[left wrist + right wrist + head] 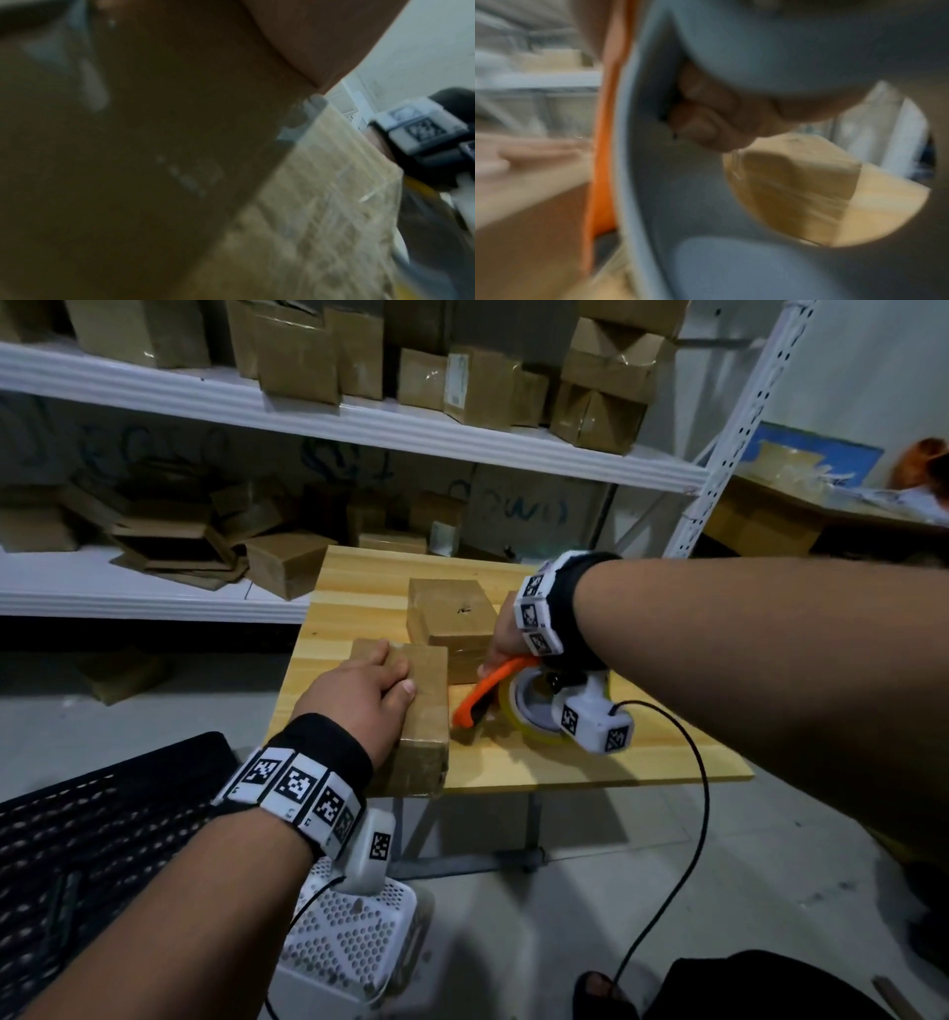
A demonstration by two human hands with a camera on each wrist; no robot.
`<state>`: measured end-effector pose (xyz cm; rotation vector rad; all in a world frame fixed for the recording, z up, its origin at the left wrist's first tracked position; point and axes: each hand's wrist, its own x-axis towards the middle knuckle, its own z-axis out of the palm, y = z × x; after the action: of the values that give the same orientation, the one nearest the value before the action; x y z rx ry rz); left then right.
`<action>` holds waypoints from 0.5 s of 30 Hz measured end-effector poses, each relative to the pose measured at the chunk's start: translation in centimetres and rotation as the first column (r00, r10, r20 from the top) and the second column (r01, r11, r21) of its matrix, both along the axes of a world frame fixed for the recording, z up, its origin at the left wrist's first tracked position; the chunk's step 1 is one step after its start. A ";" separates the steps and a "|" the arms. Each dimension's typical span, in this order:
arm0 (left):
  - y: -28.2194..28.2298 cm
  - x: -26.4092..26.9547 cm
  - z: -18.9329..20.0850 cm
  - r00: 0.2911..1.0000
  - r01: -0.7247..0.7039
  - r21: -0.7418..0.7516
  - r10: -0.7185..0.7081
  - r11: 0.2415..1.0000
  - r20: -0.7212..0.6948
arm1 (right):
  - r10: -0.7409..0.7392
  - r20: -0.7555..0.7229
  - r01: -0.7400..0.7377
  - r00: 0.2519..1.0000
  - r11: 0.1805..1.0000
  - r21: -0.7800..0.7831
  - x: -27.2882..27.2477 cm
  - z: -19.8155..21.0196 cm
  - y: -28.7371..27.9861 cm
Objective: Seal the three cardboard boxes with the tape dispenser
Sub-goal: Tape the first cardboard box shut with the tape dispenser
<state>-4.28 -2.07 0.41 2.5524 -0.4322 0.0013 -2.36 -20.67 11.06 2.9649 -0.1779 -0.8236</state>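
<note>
Nearest the viewer, the left hand (359,695) rests flat on a cardboard box (423,711) at the table's (667,752) near-left edge, its long axis running away. Just right of it, the right hand (506,636) grips the orange tape dispenser (493,693), probably touching the tabletop.

Orange tape dispenser (493,693) between closed brown boxes (421,711).
</note>
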 end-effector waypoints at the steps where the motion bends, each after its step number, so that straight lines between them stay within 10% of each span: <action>1: -0.1 0.0 0.0 1.000 0.003 0.002 -0.003 1.000 0.001 | -0.010 -0.035 0.009 0.999 1.000 -0.013 -0.2 -0.6 0.1; 7: -0.1 0.3 -0.1 1.000 0.007 -0.012 -0.007 1.000 -0.009 | 0.047 0.137 -0.015 0.989 0.975 -0.223 -1.7 -1.9 0.4; 11: 0.0 0.2 0.0 1.000 0.006 -0.039 -0.007 0.999 -0.018 | -0.189 0.454 0.153 0.871 0.982 0.113 -1.8 -3.0 -2.7; 15: 0.0 -0.1 0.2 1.000 0.010 -0.056 -0.011 0.998 -0.016 | -0.322 0.451 0.235 0.832 0.942 0.240 -3.2 -5.7 -3.2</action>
<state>-4.36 -2.08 0.63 2.4935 -0.4337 -0.0116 -5.57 -23.83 5.36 3.3045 -0.6073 -0.0792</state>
